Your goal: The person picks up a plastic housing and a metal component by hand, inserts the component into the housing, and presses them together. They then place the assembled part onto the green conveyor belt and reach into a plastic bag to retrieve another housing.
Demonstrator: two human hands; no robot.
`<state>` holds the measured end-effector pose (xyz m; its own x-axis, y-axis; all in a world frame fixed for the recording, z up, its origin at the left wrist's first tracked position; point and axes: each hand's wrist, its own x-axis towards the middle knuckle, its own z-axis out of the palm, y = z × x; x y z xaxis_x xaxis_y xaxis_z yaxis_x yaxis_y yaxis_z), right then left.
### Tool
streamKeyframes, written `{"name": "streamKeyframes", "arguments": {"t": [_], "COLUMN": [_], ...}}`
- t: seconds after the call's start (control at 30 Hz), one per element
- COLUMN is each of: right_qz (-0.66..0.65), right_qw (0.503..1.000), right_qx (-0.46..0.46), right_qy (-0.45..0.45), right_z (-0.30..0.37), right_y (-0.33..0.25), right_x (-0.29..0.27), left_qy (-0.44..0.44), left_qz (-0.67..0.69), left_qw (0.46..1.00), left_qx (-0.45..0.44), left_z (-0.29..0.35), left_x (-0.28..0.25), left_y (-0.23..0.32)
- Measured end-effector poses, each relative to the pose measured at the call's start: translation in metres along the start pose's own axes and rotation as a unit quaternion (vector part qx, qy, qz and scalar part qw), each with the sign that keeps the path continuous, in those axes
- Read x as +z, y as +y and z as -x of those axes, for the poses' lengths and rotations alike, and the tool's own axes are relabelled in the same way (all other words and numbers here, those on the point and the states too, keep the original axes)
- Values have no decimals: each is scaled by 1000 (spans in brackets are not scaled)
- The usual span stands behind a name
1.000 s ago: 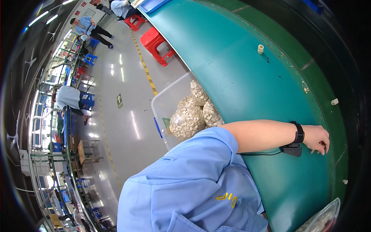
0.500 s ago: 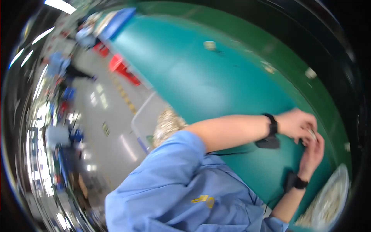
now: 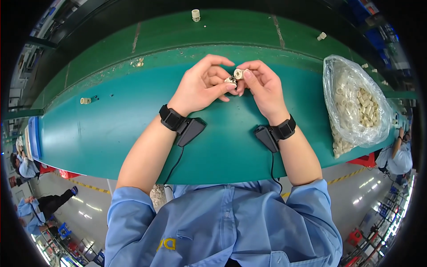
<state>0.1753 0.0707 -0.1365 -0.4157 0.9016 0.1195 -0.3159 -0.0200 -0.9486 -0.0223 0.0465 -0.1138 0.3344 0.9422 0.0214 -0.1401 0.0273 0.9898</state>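
Over the green work surface (image 3: 133,138), my two hands meet with small cream plastic parts between them. My left hand (image 3: 201,86) pinches a small cream piece with dark bits (image 3: 231,81) between thumb and fingers. Right beside it, my right hand (image 3: 263,86) grips a short round cream plastic fitting (image 3: 238,74), its open end with a squarish hole showing. The two pieces are close together; whether they touch I cannot tell. A black strap with a small black device (image 3: 191,130) is on my left wrist, and another strapped device (image 3: 267,137) is on my right.
On the right stands a clear plastic bag (image 3: 351,107) full of cream fittings. One loose fitting (image 3: 85,101) lies at the left with tiny dark bits. A cream fitting (image 3: 195,16) stands on the far green strip, another (image 3: 321,36) farther right. People sit at both sides.
The view has swung round from a tilted, blurred angle to face the work surface squarely. My hands are still together, now in the middle of the picture, and the parts show clearly.
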Motion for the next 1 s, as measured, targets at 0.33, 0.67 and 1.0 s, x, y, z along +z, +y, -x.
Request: {"name": "streamKeyframes", "arguments": {"t": [0.33, 0.67, 1.0], "right_qz": [56, 95, 241], "right_qw": [998, 992, 966], "right_qx": [-23, -75, -90], "right_qy": [-21, -25, 27], "right_z": [5, 7, 36], "right_y": [2, 3, -10], "right_x": [-1, 22, 53], "left_qy": [-13, -29, -51], "left_qz": [-16, 19, -40], "left_qw": [1000, 999, 998], "left_qx": [-24, -32, -10], "left_z": [2, 20, 55], "left_x": [3, -18, -20], "left_y": [0, 3, 29]}}
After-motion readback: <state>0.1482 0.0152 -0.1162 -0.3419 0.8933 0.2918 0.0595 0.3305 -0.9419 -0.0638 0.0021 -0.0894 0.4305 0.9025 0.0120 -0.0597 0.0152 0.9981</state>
